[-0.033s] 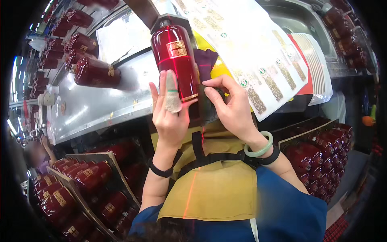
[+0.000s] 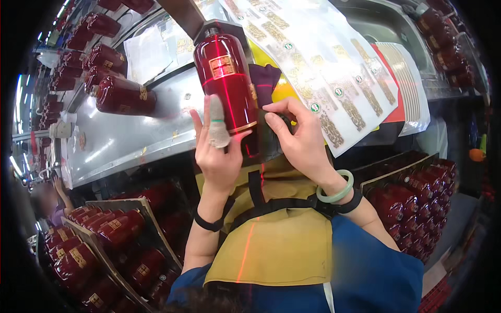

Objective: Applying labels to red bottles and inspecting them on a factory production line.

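A dark red glossy bottle (image 2: 227, 96) with a gold label lies in a dark holder, its neck pointing away from me. My left hand (image 2: 216, 151) rests against the bottle's lower left side with fingers stretched out. One or more of its fingers wear a pale knitted cover (image 2: 218, 128). The thumb reaches toward the bottle's base. Just right of the bottle is my right hand (image 2: 300, 130), thumb and forefinger bent nearly together by the holder's edge. Anything between those fingertips is too small to make out. A purple cloth (image 2: 264, 86) lies beyond them.
White sheets of gold decals (image 2: 334, 78) spread over the right of the metal table (image 2: 115, 146). At left stands another red bottle (image 2: 125, 95), with several more behind. Crates of red bottles flank me, one at left (image 2: 112, 229), one at right (image 2: 412, 198). A sink (image 2: 386, 23) sits far right.
The bottle has turned slightly: its front label sits further left and more of the gold mark on its right side shows. My left hand has shifted a little left. My right hand looks unmoved.
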Tool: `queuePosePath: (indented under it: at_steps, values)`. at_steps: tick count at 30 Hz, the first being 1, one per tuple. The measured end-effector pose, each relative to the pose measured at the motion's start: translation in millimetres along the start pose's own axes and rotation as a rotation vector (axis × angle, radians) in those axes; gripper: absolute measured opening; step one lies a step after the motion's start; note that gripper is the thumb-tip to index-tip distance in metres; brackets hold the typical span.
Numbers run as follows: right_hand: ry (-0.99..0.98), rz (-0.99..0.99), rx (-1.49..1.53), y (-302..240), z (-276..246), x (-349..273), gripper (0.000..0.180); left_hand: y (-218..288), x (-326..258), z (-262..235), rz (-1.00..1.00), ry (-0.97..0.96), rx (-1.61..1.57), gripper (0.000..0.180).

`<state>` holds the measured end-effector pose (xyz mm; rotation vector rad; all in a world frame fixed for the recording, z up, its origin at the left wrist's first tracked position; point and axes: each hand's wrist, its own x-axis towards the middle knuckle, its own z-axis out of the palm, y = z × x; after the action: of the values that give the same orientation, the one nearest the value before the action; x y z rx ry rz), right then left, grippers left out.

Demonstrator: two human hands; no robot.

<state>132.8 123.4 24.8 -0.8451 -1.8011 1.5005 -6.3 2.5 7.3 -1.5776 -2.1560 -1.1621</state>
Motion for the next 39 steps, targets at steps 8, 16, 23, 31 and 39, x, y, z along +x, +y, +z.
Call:
queuePosePath:
  at_steps: [8,16,23,31,39]
  values:
    - [-0.005,-0.007,0.05,-11.9,-0.3,-3.6,0.016,-18.4,-24.3,-7.8,-0.171,-0.051,-0.082,0.049]
    - [0.053,0.007,-0.13,-4.5,-14.6,9.1,0.013,-23.2,3.6,-31.3,-0.24,-0.13,-0.37,0.078]
    - [-0.129,-0.053,0.195,-52.9,-30.7,48.4,0.017,-45.7,109.1,-2.9,-0.904,-0.388,-0.981,0.061]
    - [-0.2,-0.253,-0.226,-108.9,-92.9,86.8,0.028,32.1,102.0,-15.6,-0.67,-0.62,-1.218,0.055]
    - [-0.335,-0.428,-0.684,-138.4,-196.9,54.9,0.021,118.7,141.4,27.7,-0.186,-0.704,-0.773,0.09]
